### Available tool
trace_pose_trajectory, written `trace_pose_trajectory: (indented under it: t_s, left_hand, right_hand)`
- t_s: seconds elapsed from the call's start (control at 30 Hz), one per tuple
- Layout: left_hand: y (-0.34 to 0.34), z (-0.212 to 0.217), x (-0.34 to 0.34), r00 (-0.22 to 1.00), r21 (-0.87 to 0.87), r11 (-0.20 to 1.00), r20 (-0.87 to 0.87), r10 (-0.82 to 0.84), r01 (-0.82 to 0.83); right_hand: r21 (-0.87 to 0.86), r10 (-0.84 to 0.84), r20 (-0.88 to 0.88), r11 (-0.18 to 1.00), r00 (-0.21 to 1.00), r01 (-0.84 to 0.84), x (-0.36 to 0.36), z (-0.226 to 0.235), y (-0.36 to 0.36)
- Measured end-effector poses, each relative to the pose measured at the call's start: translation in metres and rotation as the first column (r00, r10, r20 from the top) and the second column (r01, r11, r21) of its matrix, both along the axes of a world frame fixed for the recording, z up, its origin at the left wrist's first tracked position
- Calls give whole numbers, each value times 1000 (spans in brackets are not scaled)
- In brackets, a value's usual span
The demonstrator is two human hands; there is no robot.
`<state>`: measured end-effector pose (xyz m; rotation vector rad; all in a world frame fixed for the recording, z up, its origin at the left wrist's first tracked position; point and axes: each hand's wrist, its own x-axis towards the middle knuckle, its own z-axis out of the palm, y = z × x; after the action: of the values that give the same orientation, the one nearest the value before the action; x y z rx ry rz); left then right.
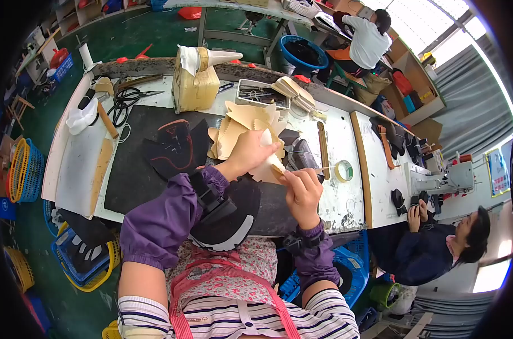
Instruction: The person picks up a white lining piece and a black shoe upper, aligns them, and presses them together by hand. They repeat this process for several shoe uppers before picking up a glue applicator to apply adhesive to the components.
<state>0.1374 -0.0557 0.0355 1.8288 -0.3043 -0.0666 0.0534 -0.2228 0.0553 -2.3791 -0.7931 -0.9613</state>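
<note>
My left hand point(250, 151) is closed around a small cream-white piece point(264, 167) above the middle of the work table. White shows past its thumb, but the piece's full shape is partly hidden. Close by on the right, my right hand point(303, 192) pinches a thin pale stick point(326, 168), whose tan end points toward the cream-white piece. Just beyond my left hand lies a pile of tan pattern pieces point(234, 125). Black cut pieces with a red line point(175, 148) rest on the dark mat point(129, 161), left of my hands.
A last on a block point(195, 85), a tool tray point(262, 93) and black scissors point(126, 103) stand along the far side. A tape roll point(343, 170) lies right. One person point(431, 254) works at the right table, another point(365, 42) sits far back. Baskets point(87, 254) flank the table.
</note>
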Motion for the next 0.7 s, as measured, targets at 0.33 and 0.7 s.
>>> trace_pose_trajectory:
  t_s: [0.33,0.7]
  left_hand:
    - [32,-39,52,970,39,971,-46,237,-235]
    - [30,33,-83,900,-293,918,-266,-346,266]
  right_hand:
    - [291,-53,50,956,997,36,-51,15,-16]
    - [796,461,-140,578,876,-177,-45,24,39]
